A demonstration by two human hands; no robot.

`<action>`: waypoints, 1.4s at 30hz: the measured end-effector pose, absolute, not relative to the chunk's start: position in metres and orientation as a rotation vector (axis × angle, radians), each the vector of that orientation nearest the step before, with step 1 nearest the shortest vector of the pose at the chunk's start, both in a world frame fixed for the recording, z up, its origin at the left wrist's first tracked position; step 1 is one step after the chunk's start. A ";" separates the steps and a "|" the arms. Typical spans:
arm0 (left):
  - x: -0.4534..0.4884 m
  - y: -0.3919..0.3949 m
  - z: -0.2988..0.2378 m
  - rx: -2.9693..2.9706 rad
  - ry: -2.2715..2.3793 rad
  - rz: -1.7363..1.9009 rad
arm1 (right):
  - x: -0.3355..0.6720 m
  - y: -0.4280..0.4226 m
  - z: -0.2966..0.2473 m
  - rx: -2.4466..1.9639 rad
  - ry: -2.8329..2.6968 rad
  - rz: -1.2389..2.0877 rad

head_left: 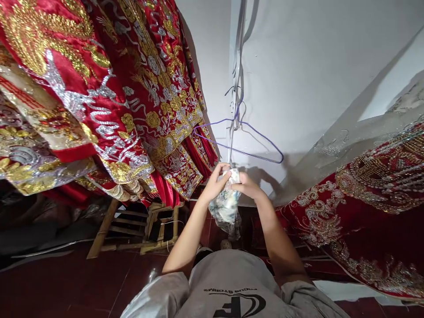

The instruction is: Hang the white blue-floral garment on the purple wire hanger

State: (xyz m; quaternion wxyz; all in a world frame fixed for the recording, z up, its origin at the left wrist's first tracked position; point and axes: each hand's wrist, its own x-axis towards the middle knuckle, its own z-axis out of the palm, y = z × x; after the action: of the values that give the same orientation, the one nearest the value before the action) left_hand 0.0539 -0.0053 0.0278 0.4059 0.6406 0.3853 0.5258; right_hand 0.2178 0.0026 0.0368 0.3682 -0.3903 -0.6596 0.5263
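Note:
In the head view, both hands meet in front of me at a small crumpled white piece [233, 176], whose kind I cannot make out. My left hand [217, 182] pinches it from the left, thumb and fingers bent. My right hand [249, 185] grips its right edge between thumb and fingers. Below the hands hangs a thin, crinkled plastic bag [225, 206] with pale and greenish patches, partly blurred. Whether it is joined to the white piece cannot be seen. A purple wire hanger [258, 152] hangs just above my hands.
Red garments with gold and silver embroidery [152, 88] hang on the left. A red beaded garment [331, 207] and sheer cloth [334, 150] are on the right. Metal rods [237, 66] run along the white wall [331, 53]. A bamboo chair [159, 225] stands low on the left.

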 end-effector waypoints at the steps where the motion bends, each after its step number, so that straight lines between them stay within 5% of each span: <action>1: 0.047 -0.007 0.026 1.647 0.914 1.155 | 0.221 0.006 0.047 -0.993 -1.723 1.270; 6: 0.006 -0.020 0.007 1.850 1.006 0.509 | 0.226 0.033 0.087 -1.075 -1.798 0.776; 18: -0.097 0.030 0.027 1.635 1.528 0.852 | 0.260 0.060 0.070 -1.355 -1.788 0.570; 29: -0.047 0.078 0.131 2.058 1.167 1.305 | 0.260 0.032 0.085 -1.226 -1.820 0.734; 37: -0.057 0.093 0.135 2.243 1.208 1.258 | 0.313 0.017 0.103 -1.436 -1.431 0.316; 42: -0.058 0.097 0.143 2.276 1.229 1.499 | 0.345 0.023 0.128 -1.526 -1.639 0.649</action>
State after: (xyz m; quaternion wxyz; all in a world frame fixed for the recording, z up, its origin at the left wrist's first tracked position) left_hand -0.0582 0.0973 0.1435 0.0760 0.7591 0.4098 0.5001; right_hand 0.3453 0.0225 0.1281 0.3940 -0.6014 -0.6462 0.2558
